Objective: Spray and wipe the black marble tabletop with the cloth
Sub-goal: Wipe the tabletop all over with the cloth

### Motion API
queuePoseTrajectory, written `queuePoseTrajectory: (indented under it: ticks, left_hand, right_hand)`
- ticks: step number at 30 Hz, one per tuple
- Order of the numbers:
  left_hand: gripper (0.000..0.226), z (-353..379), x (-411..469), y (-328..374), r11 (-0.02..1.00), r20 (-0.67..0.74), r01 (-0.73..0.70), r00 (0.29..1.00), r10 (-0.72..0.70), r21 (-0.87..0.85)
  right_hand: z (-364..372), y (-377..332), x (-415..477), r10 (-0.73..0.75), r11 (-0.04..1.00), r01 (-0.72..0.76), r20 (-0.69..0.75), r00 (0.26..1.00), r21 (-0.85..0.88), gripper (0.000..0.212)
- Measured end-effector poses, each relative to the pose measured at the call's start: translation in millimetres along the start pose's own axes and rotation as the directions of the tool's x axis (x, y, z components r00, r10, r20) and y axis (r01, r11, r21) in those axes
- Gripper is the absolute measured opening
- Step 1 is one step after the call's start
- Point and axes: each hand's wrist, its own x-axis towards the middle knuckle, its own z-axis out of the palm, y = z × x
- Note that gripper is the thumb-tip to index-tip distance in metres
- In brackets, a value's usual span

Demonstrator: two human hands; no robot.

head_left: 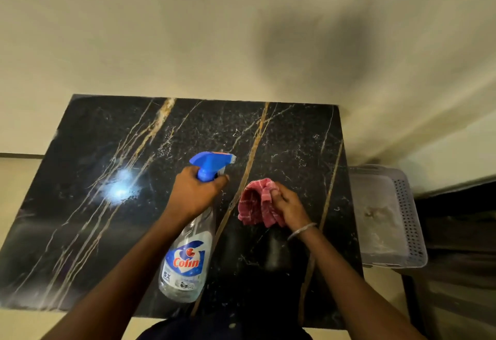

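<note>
The black marble tabletop (112, 232) with gold and white veins fills the lower middle of the head view. My left hand (196, 194) grips the neck of a clear spray bottle (185, 267) with a blue trigger head, held above the tabletop's middle with the nozzle pointing away from me. My right hand (288, 205) holds a bunched red-and-white striped cloth (255, 205) just right of the bottle, over the marble. A bangle sits on my right wrist.
A pale perforated plastic basket (408, 221) stands off the table's right edge. A cream wall rises behind the table's far edge. A bright light glare (119, 186) reflects on the left part of the marble. Dark furniture lies at the far right.
</note>
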Motion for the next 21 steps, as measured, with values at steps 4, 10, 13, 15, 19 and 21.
queuePoseTrajectory:
  ticks: [4,10,13,15,19,21]
  left_hand:
    - [0.024,-10.9,-11.2,-11.6,1.0,0.01,0.001,1.0,-0.001,-0.022]
    - [0.023,-25.1,-17.8,-19.5,0.998,-0.012,-0.011,1.0,0.011,-0.054]
    - [0.025,-33.4,-18.0,-23.3,0.998,-0.007,-0.028,1.0,0.027,-0.058]
    - [0.025,-39.1,-18.0,-27.5,0.998,-0.007,-0.019,1.0,0.019,-0.054]
    - [0.021,-51.5,-14.2,-36.5,0.999,0.009,-0.007,1.0,0.007,-0.043]
    - [0.021,-57.6,-11.7,-40.2,0.999,0.024,-0.007,1.0,0.008,-0.046]
  right_hand:
    - [22.2,6.3,-4.1,-0.223,0.717,0.286,0.179,0.958,-0.635,0.046]
    - [79.8,35.5,-10.9,-0.098,0.132,0.104,0.092,0.991,-0.986,0.088]
    - [89.2,39.6,-1.7,-0.135,0.193,-0.064,-0.091,0.987,-0.979,0.095]
    - [96.7,41.3,5.4,-0.141,0.226,-0.116,-0.15,0.979,-0.967,0.09]
    - [112.8,36.7,16.5,-0.153,0.242,-0.222,-0.263,0.953,-0.945,0.084]
    - [118.7,29.2,22.2,-0.119,0.216,-0.278,-0.308,0.944,-0.936,0.076]
